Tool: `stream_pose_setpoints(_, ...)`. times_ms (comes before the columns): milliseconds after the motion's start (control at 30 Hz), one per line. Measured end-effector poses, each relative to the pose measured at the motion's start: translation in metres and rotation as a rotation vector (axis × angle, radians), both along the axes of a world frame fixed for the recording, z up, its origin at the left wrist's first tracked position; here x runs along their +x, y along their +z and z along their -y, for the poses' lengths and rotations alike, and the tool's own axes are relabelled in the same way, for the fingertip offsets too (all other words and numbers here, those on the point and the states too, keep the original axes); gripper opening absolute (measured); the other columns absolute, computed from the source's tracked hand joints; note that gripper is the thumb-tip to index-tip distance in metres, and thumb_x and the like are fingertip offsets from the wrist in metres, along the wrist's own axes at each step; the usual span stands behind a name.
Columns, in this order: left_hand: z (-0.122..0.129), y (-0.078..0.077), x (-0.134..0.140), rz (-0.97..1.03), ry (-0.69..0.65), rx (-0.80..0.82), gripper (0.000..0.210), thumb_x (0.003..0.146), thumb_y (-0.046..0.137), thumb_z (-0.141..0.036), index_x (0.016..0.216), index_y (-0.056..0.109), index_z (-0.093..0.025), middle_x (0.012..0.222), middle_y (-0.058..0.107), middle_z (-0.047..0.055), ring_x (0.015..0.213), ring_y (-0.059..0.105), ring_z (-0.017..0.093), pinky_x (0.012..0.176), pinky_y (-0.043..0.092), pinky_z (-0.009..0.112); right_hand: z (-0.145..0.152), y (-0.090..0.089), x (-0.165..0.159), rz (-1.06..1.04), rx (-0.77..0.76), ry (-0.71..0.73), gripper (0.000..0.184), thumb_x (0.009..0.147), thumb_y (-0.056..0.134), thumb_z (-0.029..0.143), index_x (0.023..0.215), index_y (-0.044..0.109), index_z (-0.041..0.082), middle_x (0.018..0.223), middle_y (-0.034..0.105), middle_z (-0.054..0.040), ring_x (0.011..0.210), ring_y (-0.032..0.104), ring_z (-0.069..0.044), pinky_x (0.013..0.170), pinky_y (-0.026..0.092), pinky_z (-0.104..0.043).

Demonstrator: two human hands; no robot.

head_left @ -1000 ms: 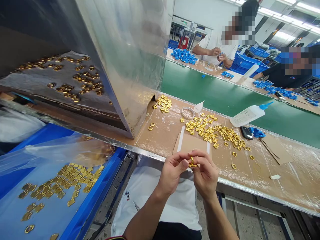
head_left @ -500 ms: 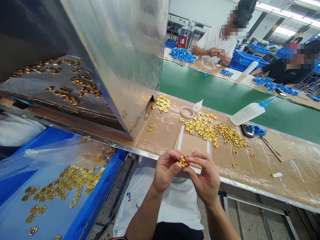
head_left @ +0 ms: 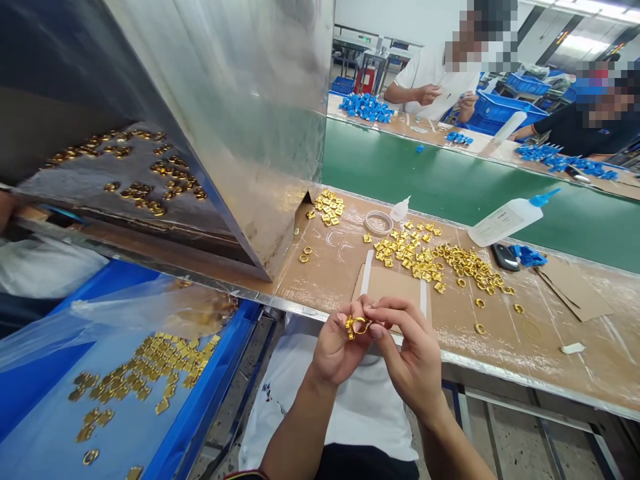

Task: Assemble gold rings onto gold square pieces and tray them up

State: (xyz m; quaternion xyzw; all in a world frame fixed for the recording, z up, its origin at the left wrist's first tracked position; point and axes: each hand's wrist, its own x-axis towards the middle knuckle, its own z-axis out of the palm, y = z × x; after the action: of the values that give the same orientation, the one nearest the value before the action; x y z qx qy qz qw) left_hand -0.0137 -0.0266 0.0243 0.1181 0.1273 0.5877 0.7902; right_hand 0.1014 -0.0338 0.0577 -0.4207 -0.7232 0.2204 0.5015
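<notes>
A shiny gold ring [head_left: 350, 328] with a broad top is held between my hands, just over the table's near edge. My left hand [head_left: 331, 352] is closed around its broad end, the fingers bent behind it. Thumb and fingers of my right hand [head_left: 411, 343] pinch at the band's right side; whether they hold a separate small part is hidden. Beyond my hands lies a cardboard piece [head_left: 387, 281] with white strips at its sides. Behind that spreads a pile of gold square-topped pieces [head_left: 400, 250], merging on the right into gold rings [head_left: 470, 267].
A white bottle with blue tip [head_left: 510, 220], a black fob-like object [head_left: 505, 257] and a tape roll [head_left: 379, 223] lie on the table. A metal housing [head_left: 260, 133] rises at left, above a blue bin [head_left: 165, 427] of gold pieces. Co-workers sit across the green belt [head_left: 400, 163].
The gold ring has turned in my fingers, so its round opening now shows. The view has shifted slightly. Across the belt, a co-worker's hands have moved apart.
</notes>
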Motion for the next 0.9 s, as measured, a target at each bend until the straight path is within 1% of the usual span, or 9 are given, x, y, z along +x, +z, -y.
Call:
stream_pose_setpoints(67,0.002,-0.001,-0.001,-0.001,-0.007,-0.050,0.048,0.067,0.091,-0.050,0.061,0.057,-0.016,0.074,0.052,-0.001,0.075,0.053,0.013,0.079,0.049,0.026,-0.003,0.004,-0.001,0.011,-0.035,0.023,0.017,0.096,0.064,0.015,0.105,0.074,0.025,0.100,0.068,-0.0047,0.094,0.069,-0.018,0.082,0.058,-0.029)
stream_pose_setpoints(133,0.003,-0.003,-0.003,0.005,-0.010,-0.098,0.044,0.066,0.093,-0.048,0.067,0.063,-0.015,0.070,0.052,-0.003,0.069,0.050,0.011,0.073,0.048,0.023,-0.007,0.008,0.000,0.019,-0.077,0.085,0.016,0.097,0.064,0.017,0.104,0.075,0.026,0.101,0.068,-0.0047,0.096,0.068,-0.019,0.084,0.057,-0.030)
stream_pose_setpoints(233,0.004,-0.005,-0.005,0.022,-0.025,-0.120,0.043,0.065,0.094,-0.045,0.069,0.064,-0.015,0.070,0.053,-0.004,0.067,0.049,0.009,0.070,0.047,0.022,-0.012,0.012,0.002,0.035,-0.121,0.156,0.014,0.098,0.064,0.021,0.099,0.077,0.027,0.098,0.069,-0.0043,0.093,0.068,-0.019,0.083,0.056,-0.032)
stream_pose_setpoints(333,0.005,-0.005,-0.005,0.014,-0.030,-0.113,0.044,0.066,0.093,-0.047,0.065,0.062,-0.015,0.068,0.053,-0.004,0.067,0.049,0.010,0.071,0.048,0.023,-0.015,0.014,0.004,0.049,-0.123,0.151,0.012,0.098,0.066,0.025,0.095,0.077,0.027,0.094,0.070,-0.0042,0.088,0.067,-0.020,0.079,0.055,-0.034)
stream_pose_setpoints(433,0.004,-0.006,-0.004,-0.026,-0.031,-0.117,0.045,0.067,0.091,-0.051,0.068,0.063,-0.015,0.069,0.054,-0.003,0.068,0.050,0.011,0.073,0.049,0.026,-0.016,0.011,0.005,0.048,-0.120,0.126,0.012,0.098,0.065,0.027,0.096,0.077,0.027,0.093,0.071,-0.0046,0.087,0.067,-0.021,0.079,0.054,-0.035)
stream_pose_setpoints(567,0.002,-0.009,-0.005,-0.046,-0.098,-0.093,0.046,0.068,0.090,-0.052,0.074,0.064,-0.015,0.073,0.056,-0.001,0.071,0.053,0.013,0.074,0.048,0.031,-0.020,0.008,0.007,0.054,-0.123,0.132,0.015,0.099,0.063,0.026,0.095,0.078,0.027,0.091,0.071,-0.0045,0.085,0.068,-0.021,0.076,0.054,-0.035)
stream_pose_setpoints(667,0.002,-0.010,-0.008,-0.021,-0.149,-0.082,0.042,0.070,0.090,-0.047,0.079,0.065,-0.015,0.077,0.059,0.000,0.073,0.055,0.015,0.074,0.047,0.032,-0.021,0.007,0.010,0.049,-0.126,0.152,0.017,0.100,0.061,0.025,0.095,0.077,0.027,0.091,0.072,-0.0046,0.085,0.069,-0.020,0.075,0.055,-0.034)
stream_pose_setpoints(800,0.004,-0.007,-0.012,0.042,-0.217,-0.075,0.036,0.075,0.089,-0.039,0.087,0.067,-0.014,0.082,0.061,0.002,0.077,0.057,0.015,0.074,0.045,0.031,-0.021,0.007,0.014,0.063,-0.103,0.159,0.017,0.100,0.060,0.022,0.096,0.077,0.026,0.092,0.073,-0.0042,0.086,0.070,-0.020,0.075,0.056,-0.033)
stream_pose_setpoints(900,0.006,-0.005,-0.013,0.058,-0.236,-0.086,0.036,0.075,0.089,-0.037,0.091,0.068,-0.013,0.083,0.060,0.002,0.077,0.056,0.015,0.073,0.045,0.030,-0.020,0.006,0.015,0.060,-0.081,0.193,0.016,0.100,0.062,0.023,0.096,0.077,0.026,0.092,0.073,-0.0042,0.085,0.071,-0.018,0.075,0.057,-0.031)
